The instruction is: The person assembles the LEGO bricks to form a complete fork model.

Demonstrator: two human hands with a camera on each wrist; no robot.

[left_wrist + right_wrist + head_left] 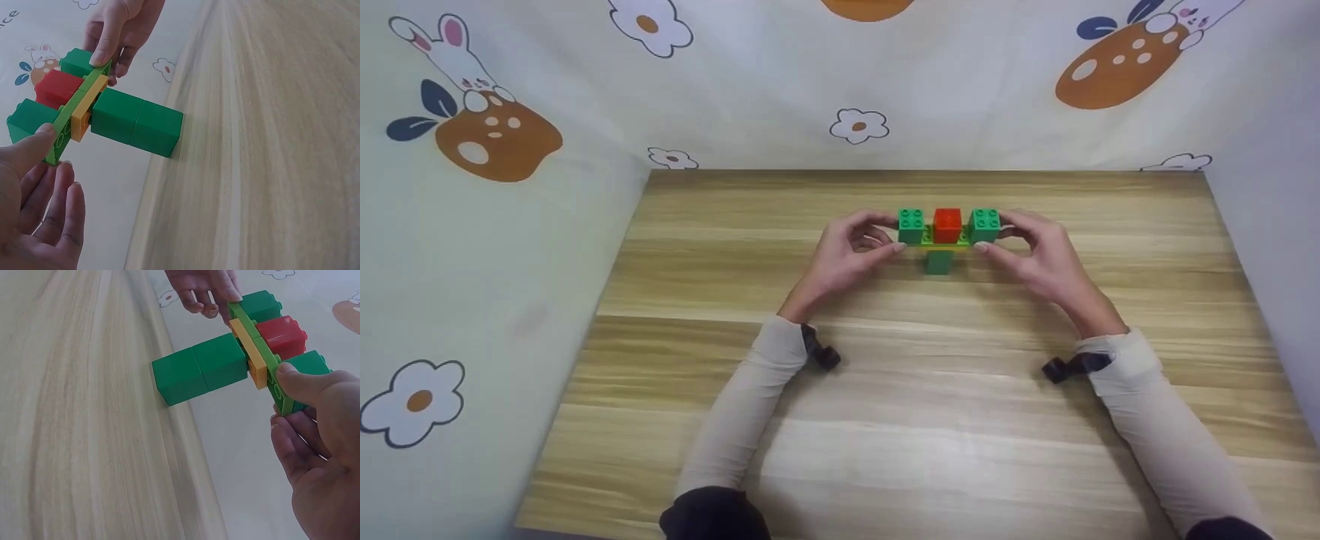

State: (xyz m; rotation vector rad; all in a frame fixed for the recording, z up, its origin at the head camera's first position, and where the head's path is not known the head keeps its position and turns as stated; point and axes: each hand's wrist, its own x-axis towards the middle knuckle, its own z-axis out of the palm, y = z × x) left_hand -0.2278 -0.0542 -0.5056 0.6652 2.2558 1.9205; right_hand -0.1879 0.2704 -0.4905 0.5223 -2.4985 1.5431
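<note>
A toy brick build stands on the wooden table between my hands. Two dark green bricks (138,121) are stacked as its post. Over them sit a yellow-orange plate (248,354) and a longer light green layer (66,117). On top are a red brick (948,225) in the middle, a green brick (910,226) at the left end and another green brick (985,226) at the right end. My left hand (844,251) pinches the left end between thumb and fingers. At the right end, my right hand (1046,259) does the same.
The wooden table (930,420) ends just behind the build, against a pale printed curtain (765,90) with flowers and rabbits. Similar pale cloth hangs at the left side. Small black cameras (821,352) are strapped to both wrists.
</note>
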